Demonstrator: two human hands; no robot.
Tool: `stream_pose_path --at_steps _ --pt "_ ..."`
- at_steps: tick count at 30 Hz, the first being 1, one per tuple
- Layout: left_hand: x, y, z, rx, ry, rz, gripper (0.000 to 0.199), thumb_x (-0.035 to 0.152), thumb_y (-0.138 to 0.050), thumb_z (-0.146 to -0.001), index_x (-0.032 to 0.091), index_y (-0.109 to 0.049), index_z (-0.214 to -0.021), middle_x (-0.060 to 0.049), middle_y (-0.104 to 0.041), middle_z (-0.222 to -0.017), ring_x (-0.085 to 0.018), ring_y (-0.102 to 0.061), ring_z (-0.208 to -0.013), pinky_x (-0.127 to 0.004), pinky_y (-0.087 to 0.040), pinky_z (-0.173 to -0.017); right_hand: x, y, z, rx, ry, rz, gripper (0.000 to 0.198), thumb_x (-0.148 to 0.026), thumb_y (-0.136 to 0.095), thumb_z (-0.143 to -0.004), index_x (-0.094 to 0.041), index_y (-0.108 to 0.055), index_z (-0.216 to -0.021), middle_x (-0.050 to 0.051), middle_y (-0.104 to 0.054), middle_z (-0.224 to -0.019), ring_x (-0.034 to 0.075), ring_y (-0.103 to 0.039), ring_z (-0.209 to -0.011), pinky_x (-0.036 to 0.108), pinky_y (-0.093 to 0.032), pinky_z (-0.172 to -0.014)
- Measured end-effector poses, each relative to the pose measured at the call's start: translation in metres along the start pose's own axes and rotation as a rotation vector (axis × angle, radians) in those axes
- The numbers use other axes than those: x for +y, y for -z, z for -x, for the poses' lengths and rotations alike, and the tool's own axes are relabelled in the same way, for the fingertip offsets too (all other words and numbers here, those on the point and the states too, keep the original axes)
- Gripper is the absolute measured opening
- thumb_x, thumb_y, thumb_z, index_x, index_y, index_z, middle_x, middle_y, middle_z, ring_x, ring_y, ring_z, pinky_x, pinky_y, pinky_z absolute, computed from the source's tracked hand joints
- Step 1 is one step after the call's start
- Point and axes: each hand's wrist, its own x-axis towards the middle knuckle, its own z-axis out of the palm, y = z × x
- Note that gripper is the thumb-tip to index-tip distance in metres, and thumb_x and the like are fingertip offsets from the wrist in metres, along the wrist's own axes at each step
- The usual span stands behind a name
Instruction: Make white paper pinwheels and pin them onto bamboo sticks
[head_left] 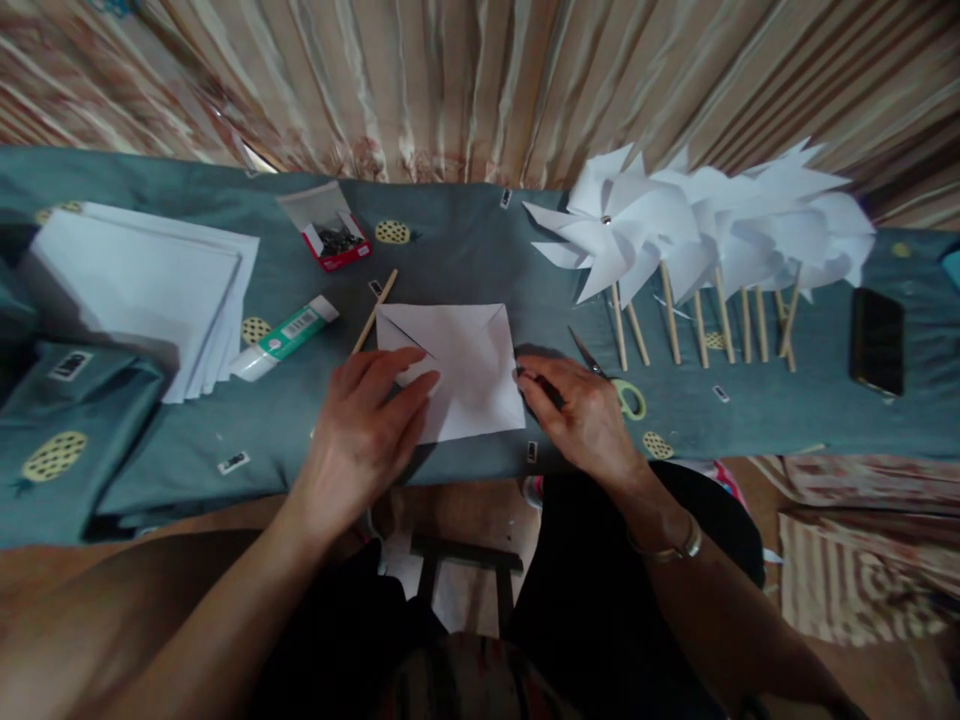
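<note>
A white square sheet of paper lies flat before me, with slanting cut or crease lines running in from its corners. My left hand rests over its left side, fingers stretched and slightly apart, index finger and thumb on the sheet. At the right edge of the paper, my right hand has its fingertips pinched together; a small dark spot shows between them, too small to name. Scissors with light green handles lie just beyond that hand. A wooden stick sits at the paper's upper left, partly behind my left hand.
Several white paper pinwheels on sticks lie at the right, beside a black phone. To the left are stacked white sheets, a green-and-white glue tube and an open red box of small dark pieces. Curtains hang behind the cloth-covered table.
</note>
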Motion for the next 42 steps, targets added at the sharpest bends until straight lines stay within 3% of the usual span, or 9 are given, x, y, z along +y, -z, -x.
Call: stream_pose_path --at_steps 5,11,14,19,23,27,32,42 --pt "0.026 -0.011 0.003 -0.117 -0.087 0.095 0.014 0.027 -0.061 -0.092 0.016 -0.064 -0.1 -0.008 -0.067 -0.097 -0.022 -0.062 -0.087 -0.038 -0.059 -0.074 0.0 0.002 0.001 0.006 0.034 0.025 0.021 -0.023 -0.055 -0.095 -0.016 -0.072 -0.106 0.009 -0.077 -0.099 0.024 -0.072 -0.09 0.041 -0.058 -0.085" --pt "0.03 -0.015 0.004 -0.142 -0.097 0.021 0.016 0.02 -0.052 -0.097 0.013 -0.065 -0.092 -0.007 -0.069 -0.09 -0.02 -0.063 -0.081 -0.033 -0.059 -0.069 0.0 0.002 0.002 -0.003 0.002 -0.046 0.023 -0.021 -0.053 -0.094 -0.018 -0.072 -0.107 0.008 -0.077 -0.102 0.023 -0.071 -0.093 0.043 -0.057 -0.087" --pt "0.029 -0.013 0.005 -0.123 -0.098 0.038 0.016 0.016 -0.05 -0.096 0.012 -0.066 -0.092 -0.008 -0.069 -0.09 -0.02 -0.065 -0.08 -0.032 -0.059 -0.068 0.003 0.002 0.002 -0.009 -0.066 -0.202 0.031 -0.013 -0.048 -0.092 -0.023 -0.072 -0.108 0.006 -0.076 -0.106 0.022 -0.07 -0.1 0.043 -0.057 -0.092" --pt "0.031 -0.008 0.007 -0.075 -0.075 0.116 0.017 0.014 -0.049 -0.096 0.012 -0.065 -0.091 -0.009 -0.069 -0.089 -0.019 -0.066 -0.077 -0.031 -0.06 -0.067 -0.001 0.006 0.0 -0.187 -0.129 -0.537 0.035 -0.012 -0.06 -0.085 -0.031 -0.072 -0.112 0.002 -0.063 -0.136 0.021 -0.053 -0.133 0.045 -0.042 -0.114" --pt "0.033 -0.003 0.008 -0.105 -0.07 0.153 0.018 0.013 -0.049 -0.095 0.011 -0.065 -0.089 -0.009 -0.069 -0.088 -0.019 -0.067 -0.076 -0.031 -0.059 -0.067 -0.005 0.008 -0.001 -0.306 -0.123 -0.649 0.02 -0.022 -0.074 -0.081 -0.03 -0.076 -0.099 0.003 -0.058 -0.141 0.024 -0.053 -0.134 0.046 -0.04 -0.115" --pt "0.035 -0.004 0.009 -0.083 -0.065 0.175 0.015 0.015 -0.051 -0.095 0.009 -0.064 -0.098 -0.01 -0.07 -0.091 -0.021 -0.068 -0.078 -0.034 -0.06 -0.069 -0.006 0.0 -0.001 -0.265 -0.106 -0.597 0.008 -0.025 -0.071 -0.086 -0.027 -0.076 -0.092 0.004 -0.061 -0.136 0.023 -0.056 -0.128 0.046 -0.043 -0.112" --pt "0.037 -0.008 0.013 -0.084 -0.051 0.196 0.029 0.016 -0.055 -0.095 0.01 -0.057 -0.124 -0.011 -0.07 -0.101 -0.019 -0.068 -0.085 -0.032 -0.06 -0.073 -0.011 -0.013 -0.001 -0.149 -0.084 -0.412 0.008 -0.021 -0.069 -0.086 -0.026 -0.075 -0.085 0.003 -0.061 -0.134 0.025 -0.056 -0.127 0.048 -0.045 -0.109" --pt "0.036 -0.012 0.015 -0.095 -0.036 0.282 0.02 0.01 -0.052 -0.095 0.007 -0.063 -0.11 -0.011 -0.069 -0.095 -0.02 -0.065 -0.086 -0.034 -0.061 -0.073 -0.021 -0.026 -0.005 -0.065 -0.122 -0.261 0.009 -0.015 -0.068 -0.08 -0.022 -0.071 -0.078 0.007 -0.062 -0.131 0.025 -0.059 -0.119 0.049 -0.046 -0.106"
